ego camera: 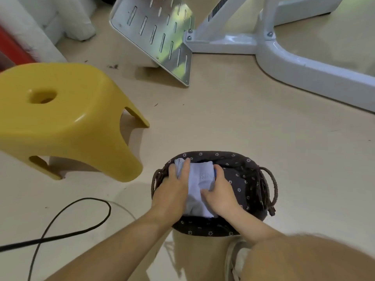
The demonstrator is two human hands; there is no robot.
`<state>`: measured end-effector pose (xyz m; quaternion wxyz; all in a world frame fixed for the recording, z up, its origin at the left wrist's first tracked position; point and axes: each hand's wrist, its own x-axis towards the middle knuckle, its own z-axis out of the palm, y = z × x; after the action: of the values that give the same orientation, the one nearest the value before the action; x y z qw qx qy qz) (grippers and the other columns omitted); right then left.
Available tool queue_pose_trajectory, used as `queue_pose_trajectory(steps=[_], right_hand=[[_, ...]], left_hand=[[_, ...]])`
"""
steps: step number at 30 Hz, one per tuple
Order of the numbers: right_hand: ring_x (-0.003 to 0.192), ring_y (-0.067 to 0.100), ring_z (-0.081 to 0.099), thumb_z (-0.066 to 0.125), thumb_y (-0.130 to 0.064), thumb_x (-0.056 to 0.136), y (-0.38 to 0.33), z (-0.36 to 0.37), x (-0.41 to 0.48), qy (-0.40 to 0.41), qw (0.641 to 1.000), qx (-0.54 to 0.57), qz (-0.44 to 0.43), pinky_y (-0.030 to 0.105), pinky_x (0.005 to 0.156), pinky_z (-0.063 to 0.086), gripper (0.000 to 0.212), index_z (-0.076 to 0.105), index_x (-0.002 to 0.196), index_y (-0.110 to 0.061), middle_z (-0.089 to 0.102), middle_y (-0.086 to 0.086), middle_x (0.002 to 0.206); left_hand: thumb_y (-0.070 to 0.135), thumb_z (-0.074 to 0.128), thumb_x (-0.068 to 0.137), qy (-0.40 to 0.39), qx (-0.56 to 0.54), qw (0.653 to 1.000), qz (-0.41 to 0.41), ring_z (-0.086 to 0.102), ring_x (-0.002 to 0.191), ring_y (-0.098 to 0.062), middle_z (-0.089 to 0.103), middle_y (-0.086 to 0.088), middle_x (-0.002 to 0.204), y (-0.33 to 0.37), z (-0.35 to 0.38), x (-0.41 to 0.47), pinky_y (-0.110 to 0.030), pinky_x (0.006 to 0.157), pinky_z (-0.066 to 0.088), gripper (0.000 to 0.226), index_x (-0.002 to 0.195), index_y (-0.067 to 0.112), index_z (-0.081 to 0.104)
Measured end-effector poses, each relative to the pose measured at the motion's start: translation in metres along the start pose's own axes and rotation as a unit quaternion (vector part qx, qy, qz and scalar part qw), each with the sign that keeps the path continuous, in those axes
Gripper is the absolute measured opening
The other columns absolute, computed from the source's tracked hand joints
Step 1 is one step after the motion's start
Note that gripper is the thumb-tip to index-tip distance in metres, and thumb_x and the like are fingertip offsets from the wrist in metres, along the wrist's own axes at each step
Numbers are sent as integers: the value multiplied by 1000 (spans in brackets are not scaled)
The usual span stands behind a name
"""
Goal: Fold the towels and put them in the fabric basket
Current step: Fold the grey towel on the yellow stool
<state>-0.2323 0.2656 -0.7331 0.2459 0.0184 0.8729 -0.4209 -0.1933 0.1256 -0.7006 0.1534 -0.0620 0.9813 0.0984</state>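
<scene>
A folded light blue towel [199, 179] lies inside the dark fabric basket [241, 159], which has a small white flower print and rope handles and stands on the floor just in front of me. My left hand [172, 189] lies flat on the towel's left side, fingers spread over its edge. Pressing on the towel's right side is my right hand [220, 191], fingers curled around that edge. Both hands are down in the basket's left half; the right half shows bare lining.
A yellow plastic stool [67, 122] stands to the left. A black cable [60, 226] loops across the floor at lower left. A perforated metal plate [162, 37] and a white metal frame [294, 57] lie beyond. My knee [304, 260] fills the lower right.
</scene>
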Motion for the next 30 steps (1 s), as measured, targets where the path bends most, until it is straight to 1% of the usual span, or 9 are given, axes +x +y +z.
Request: queue_pose_trajectory(steps=[4, 7, 10, 14, 17, 20, 23, 27, 30], right_hand=[[105, 28, 57, 61, -20, 86, 8, 0, -2, 18, 994, -104, -28, 38, 82, 48, 88, 3, 151, -24, 35, 9, 139], [96, 27, 57, 57, -22, 86, 9, 1, -7, 27, 971, -225, -70, 35, 67, 47, 83, 3, 149, -28, 26, 7, 141], [114, 31, 50, 67, -22, 73, 6, -3, -5, 99, 912, -370, -148, 44, 77, 47, 75, 33, 140, -26, 40, 13, 139], [126, 32, 37, 70, -18, 66, -9, -43, 3, 222, 849, -443, -183, 49, 87, 40, 70, 47, 132, -21, 46, 16, 136], [123, 37, 41, 55, -16, 81, -10, -87, 2, 106, 887, -448, -9, 48, 84, 43, 76, 17, 146, -23, 37, 18, 137], [79, 31, 52, 43, -8, 84, 0, -112, 6, 2, 874, -485, 39, 35, 64, 44, 46, 34, 130, -14, 55, 10, 97], [82, 31, 58, 47, -6, 81, -5, -124, 18, 34, 883, -468, 15, 33, 66, 47, 32, 56, 110, -14, 64, 10, 99], [104, 31, 60, 54, -4, 80, -35, -153, 34, 90, 937, -338, 18, 32, 81, 47, 34, 67, 107, -19, 67, 8, 109], [86, 27, 61, 60, 0, 77, -83, -191, 45, 129, 983, -134, 6, 29, 74, 45, 21, 72, 86, -14, 68, 6, 87]], left_hand=[[21, 78, 57, 30, 189, 966, 176, 52, 108, -31, 47, -15, 126, -1, 0, 1, -38, 76, 46, 80, 130, 18, 47], [25, 53, 90, -96, 273, 941, 173, 17, 140, -41, 11, -27, 154, -2, 12, 0, -51, 112, 19, 67, 148, 13, 21], [33, 47, 95, -165, 318, 925, 128, 3, 143, -45, -9, -28, 156, 8, 14, 7, -55, 114, 6, 73, 152, 19, 3], [16, 61, 78, -59, 272, 941, 190, 41, 119, -38, 39, -24, 135, 3, -19, 14, -47, 94, 32, 52, 127, 17, 44], [3, 65, 60, 89, 243, 942, 213, 50, 79, -29, 54, -13, 88, -15, -35, 15, -36, 61, 34, 30, 86, 12, 55], [7, 63, 72, -11, 136, 990, 25, 55, 90, -32, 49, -12, 108, -27, -34, 5, -37, 61, 41, 62, 128, 13, 39], [5, 55, 78, -93, 58, 993, -41, 59, 96, -37, 45, -13, 117, -36, -30, 1, -36, 64, 41, 75, 142, 15, 18], [8, 44, 81, -91, 12, 996, 8, 59, 97, -35, 58, -12, 107, -37, -79, 5, -34, 67, 42, 44, 124, 14, 42], [3, 40, 82, -99, -122, 988, -8, 57, 96, -23, 58, 0, 110, -35, -156, 4, -26, 64, 44, 47, 124, 20, 53]])
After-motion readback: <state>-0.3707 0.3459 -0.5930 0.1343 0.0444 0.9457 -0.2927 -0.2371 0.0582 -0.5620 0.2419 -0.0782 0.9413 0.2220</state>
